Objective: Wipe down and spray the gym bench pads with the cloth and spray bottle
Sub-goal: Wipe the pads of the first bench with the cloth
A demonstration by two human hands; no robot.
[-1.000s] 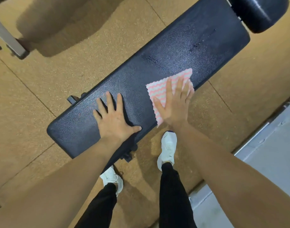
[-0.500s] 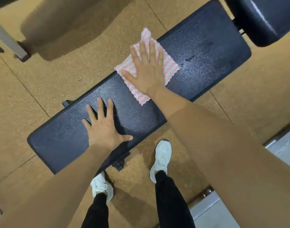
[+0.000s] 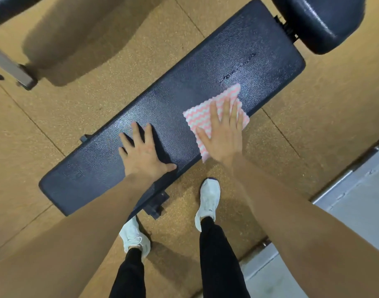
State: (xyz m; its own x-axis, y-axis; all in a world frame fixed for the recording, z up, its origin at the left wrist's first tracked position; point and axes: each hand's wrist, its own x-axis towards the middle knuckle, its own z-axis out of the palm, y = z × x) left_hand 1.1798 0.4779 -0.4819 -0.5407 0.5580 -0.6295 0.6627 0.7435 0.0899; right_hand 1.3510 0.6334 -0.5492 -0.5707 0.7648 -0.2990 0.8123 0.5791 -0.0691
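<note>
- Tan speckled gym floor (image 3: 94, 97) w/ seam lines filled the bg; grey metal frame leg (image 3: 11, 67) sat far left.
- Long dark bench pad (image 3: 184, 97) ran diagonally, low left to upper right; textured vinyl w/ some sheen.
- Left hand (image 3: 145, 155) lay flat on the pad's mid section, fingers spread, thumb out along the near edge. Held nothing, looked like a brace.
- Pink/white zigzag cloth (image 3: 195, 118) lay flat on the pad just right of that hand, at the near edge; lower corner hung past the edge.
- Right hand (image 3: 224, 135) pressed the cloth down w/ open palm, fingers straight & close together. No pinch.
- Second pad (image 3: 319, 20) sat upper right, apart from the cloth.
- Grey floor strip (image 3: 356, 203) ran along far right. Spray bottle not in view.
- Step, imo: wiping the long pad. To do it well: flat palm, even pressure, overlapping passes edge to edge, run out to the upper-right end, re-centre cloth so the overhang doesn't fold under.
</note>
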